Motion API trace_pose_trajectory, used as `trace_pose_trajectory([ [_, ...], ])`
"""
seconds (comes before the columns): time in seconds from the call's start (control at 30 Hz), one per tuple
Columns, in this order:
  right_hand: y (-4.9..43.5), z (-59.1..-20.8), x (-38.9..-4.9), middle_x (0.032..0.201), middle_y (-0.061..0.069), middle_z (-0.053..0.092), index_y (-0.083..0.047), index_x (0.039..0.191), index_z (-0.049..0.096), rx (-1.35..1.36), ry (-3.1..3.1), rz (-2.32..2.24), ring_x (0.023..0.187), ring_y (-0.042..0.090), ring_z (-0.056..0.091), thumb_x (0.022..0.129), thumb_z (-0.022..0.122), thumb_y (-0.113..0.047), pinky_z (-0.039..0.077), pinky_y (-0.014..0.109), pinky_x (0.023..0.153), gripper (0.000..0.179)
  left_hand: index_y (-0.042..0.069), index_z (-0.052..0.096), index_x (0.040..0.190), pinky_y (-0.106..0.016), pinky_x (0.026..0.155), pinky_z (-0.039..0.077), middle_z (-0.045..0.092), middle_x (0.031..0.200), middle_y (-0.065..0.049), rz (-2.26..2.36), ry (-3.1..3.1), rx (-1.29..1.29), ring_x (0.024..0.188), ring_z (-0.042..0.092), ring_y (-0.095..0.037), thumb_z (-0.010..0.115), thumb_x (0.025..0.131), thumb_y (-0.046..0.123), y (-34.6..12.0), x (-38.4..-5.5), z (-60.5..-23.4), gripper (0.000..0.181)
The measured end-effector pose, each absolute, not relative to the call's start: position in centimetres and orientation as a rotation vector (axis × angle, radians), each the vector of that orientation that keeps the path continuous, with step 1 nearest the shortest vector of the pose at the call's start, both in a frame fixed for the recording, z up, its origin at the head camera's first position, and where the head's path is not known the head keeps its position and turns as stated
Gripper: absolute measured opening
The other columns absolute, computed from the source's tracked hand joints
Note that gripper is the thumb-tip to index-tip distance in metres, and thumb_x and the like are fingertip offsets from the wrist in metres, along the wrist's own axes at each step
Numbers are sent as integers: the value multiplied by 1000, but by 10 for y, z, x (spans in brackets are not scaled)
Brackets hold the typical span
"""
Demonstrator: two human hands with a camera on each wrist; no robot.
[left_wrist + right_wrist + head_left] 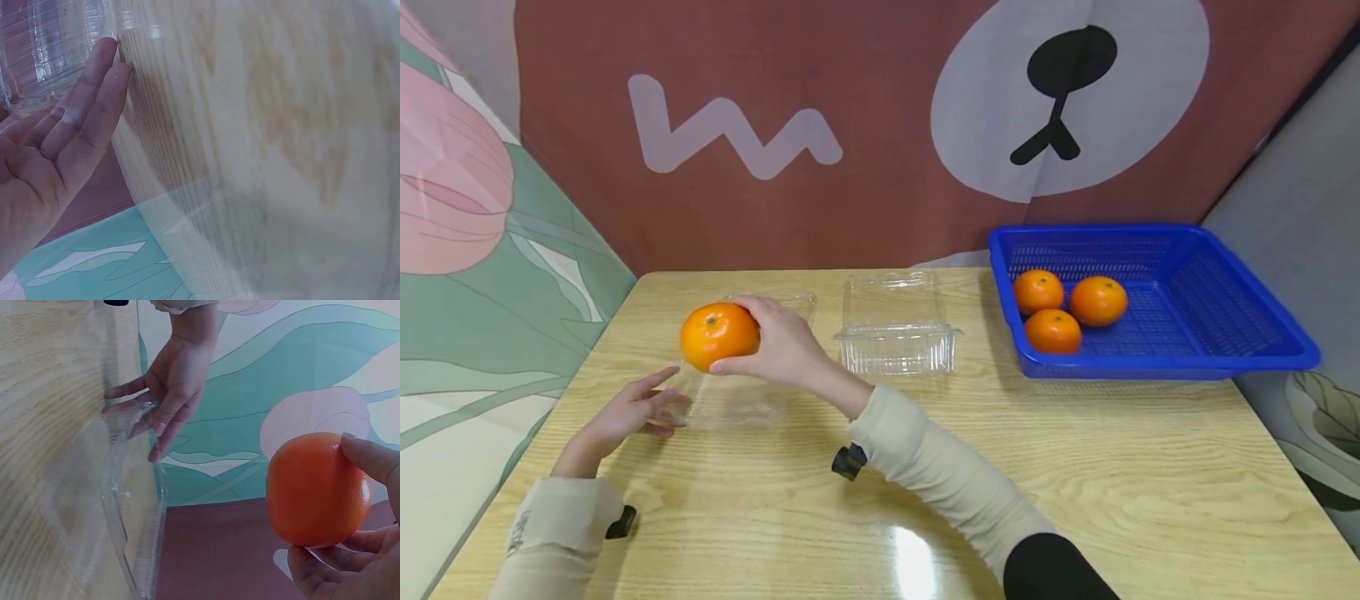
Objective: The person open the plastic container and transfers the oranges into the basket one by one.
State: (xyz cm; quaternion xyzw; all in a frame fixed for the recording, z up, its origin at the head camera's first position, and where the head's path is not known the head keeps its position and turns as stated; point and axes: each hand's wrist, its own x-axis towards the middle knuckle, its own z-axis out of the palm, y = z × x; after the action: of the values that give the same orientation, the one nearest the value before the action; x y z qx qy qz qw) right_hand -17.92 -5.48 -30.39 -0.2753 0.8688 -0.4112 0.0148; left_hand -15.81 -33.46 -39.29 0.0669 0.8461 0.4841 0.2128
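Note:
My right hand point(786, 343) grips an orange mandarin point(718, 337) between thumb and fingers, above an opened clear plastic clamshell box point(737, 404) on the left of the table. In the right wrist view the mandarin point(317, 490) hangs beside the box's rim point(119, 531). My left hand point(631, 412) is at the box's near left side, its fingers spread and fairly straight. The left wrist view shows those fingers point(94, 106) right at the clear plastic wall. Part of the box is hidden behind the mandarin and right hand.
A second opened clear clamshell box point(897, 350) stands at the table's middle back. To the right, a blue plastic basket point(1165, 362) holds several mandarins point(1098, 301) at its left end. A printed cloth point(880, 217) hangs behind the wooden table point(1075, 467).

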Motion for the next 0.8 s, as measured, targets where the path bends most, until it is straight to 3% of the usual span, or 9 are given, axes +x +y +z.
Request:
trace_pose_trajectory([
  [0.3,-41,-293,-178,123,-1,53,-14,134,45,-852,2699,-1294,102,10,50,71,77,-42,41,28,84,76,-9,4,143,-40,74,53,42,124,-40,1366,2342,201,89,65,-23,35,101,19,-336,-157,-394,59],
  [0.6,-30,-285,-176,124,-2,53,-14,134,45,-873,2723,-1267,102,9,49,71,77,-42,36,33,92,76,-10,4,143,-42,74,53,42,123,-41,1364,2346,234,89,65,-23,33,101,18,-336,-156,-393,58],
  [0.8,-22,-284,-175,124,-2,53,-14,134,45,-888,2690,-1307,102,9,49,71,77,-40,41,28,85,75,-10,4,143,-41,74,53,42,123,-41,1360,2351,224,89,65,-25,34,101,19,-335,-156,-393,58],
])
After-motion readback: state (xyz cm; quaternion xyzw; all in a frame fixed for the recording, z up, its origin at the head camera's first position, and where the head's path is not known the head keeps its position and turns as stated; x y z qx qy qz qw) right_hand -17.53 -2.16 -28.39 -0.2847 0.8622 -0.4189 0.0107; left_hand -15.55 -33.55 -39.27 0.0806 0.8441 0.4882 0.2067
